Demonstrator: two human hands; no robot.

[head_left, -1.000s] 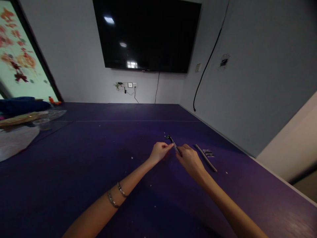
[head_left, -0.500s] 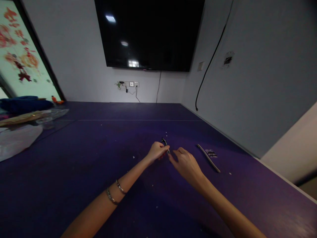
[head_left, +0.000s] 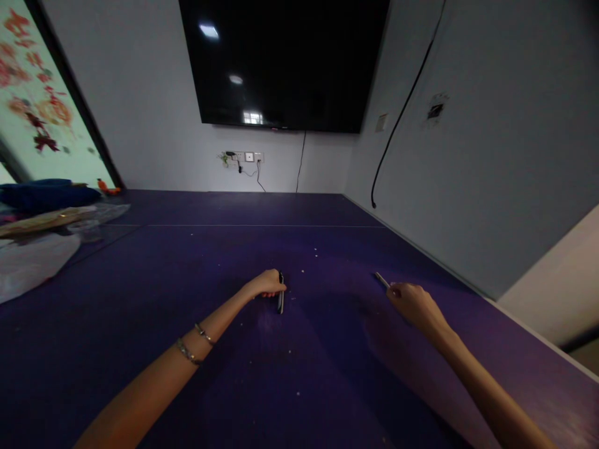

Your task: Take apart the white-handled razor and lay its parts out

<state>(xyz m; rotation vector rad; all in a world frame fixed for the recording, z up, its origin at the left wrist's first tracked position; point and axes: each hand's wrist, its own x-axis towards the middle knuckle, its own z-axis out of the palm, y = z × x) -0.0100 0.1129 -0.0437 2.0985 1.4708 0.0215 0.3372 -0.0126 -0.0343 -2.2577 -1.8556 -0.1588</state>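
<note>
My left hand [head_left: 267, 284] is closed around a narrow dark piece with a pale edge [head_left: 281, 302], which points down toward the purple tabletop [head_left: 262, 399]. What the piece is cannot be made out. Farther right, my right hand [head_left: 416, 305] is over a thin pale strip [head_left: 382, 279], its fingers closed at the strip near its far end. Only that far end shows; the hand covers the rest. The small clear packet with dark contents is hidden behind this hand.
Small white scraps [head_left: 316, 252] dot the tabletop. At the far left lie a white plastic bag [head_left: 37, 262] and dark blue cloth [head_left: 49, 194]. A black cable [head_left: 402, 118] hangs down the right wall, and a television [head_left: 285, 62] is mounted ahead.
My hands have parted. The left has moved left with the dark piece; the right has left it and gone right, onto the pale strip, covering the packet.
</note>
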